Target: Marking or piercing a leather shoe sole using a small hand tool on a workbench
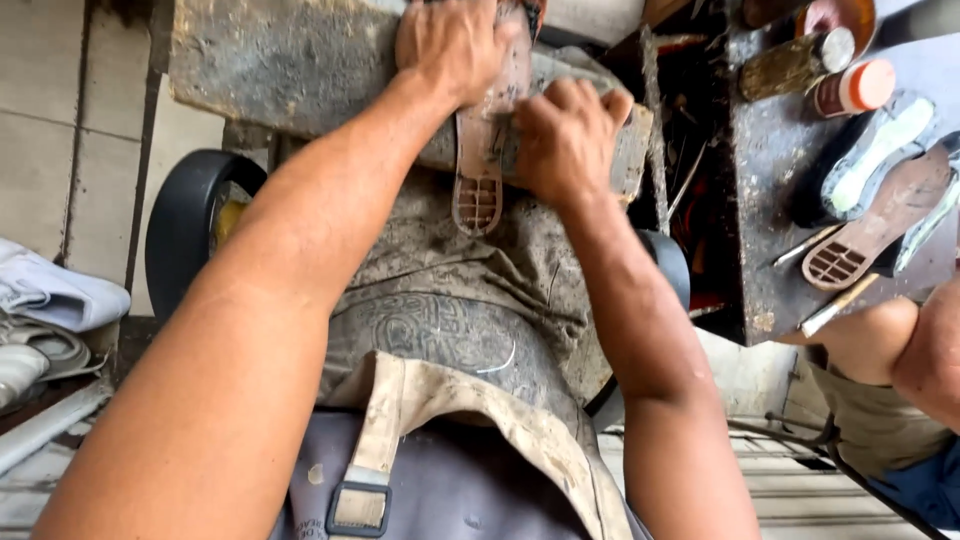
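While the left hand (pixel 452 45) presses the brown sole (pixel 480 165) down, the right hand (pixel 565 135) grips its edge.

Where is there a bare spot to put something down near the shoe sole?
The stained board is bare left of the left hand. It is crowded at the brown sole, where the right hand presses too. The side table is packed with soles and bottles.
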